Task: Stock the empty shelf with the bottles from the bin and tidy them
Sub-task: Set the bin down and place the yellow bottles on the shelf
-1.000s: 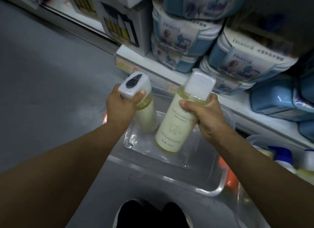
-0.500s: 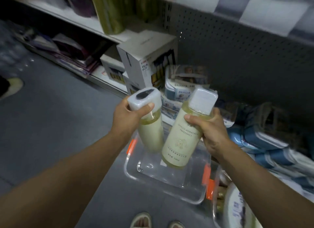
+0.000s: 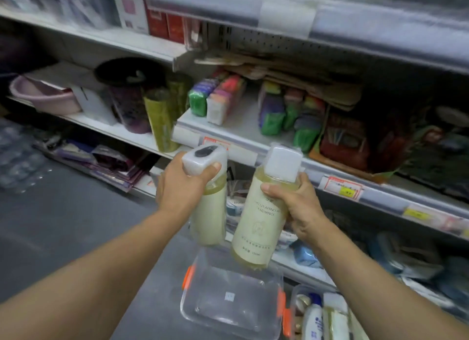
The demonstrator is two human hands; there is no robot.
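My left hand (image 3: 177,187) grips a pale yellow bottle (image 3: 209,213) by its neck, just under its white cap with a dark oval on top. My right hand (image 3: 297,207) holds a second pale yellow bottle (image 3: 258,228) with a square white cap and printed label, tilted slightly. Both bottles hang in the air above a clear plastic bin (image 3: 233,299) with orange clips, which stands on the floor and looks empty. A white shelf (image 3: 243,129) runs in front of the bottles at about cap height.
That shelf carries colourful sponge packs (image 3: 218,98), green tumblers (image 3: 162,119) and a red box (image 3: 347,142). A second clear bin (image 3: 319,317) with several bottles sits at the lower right. Grey floor (image 3: 63,225) lies to the left. Lower shelves hold blue packages.
Both hands have lifted the two bottles up from the clear bin toward the shelf, and my view has tilted upward from the bottom shelf to the middle shelves.
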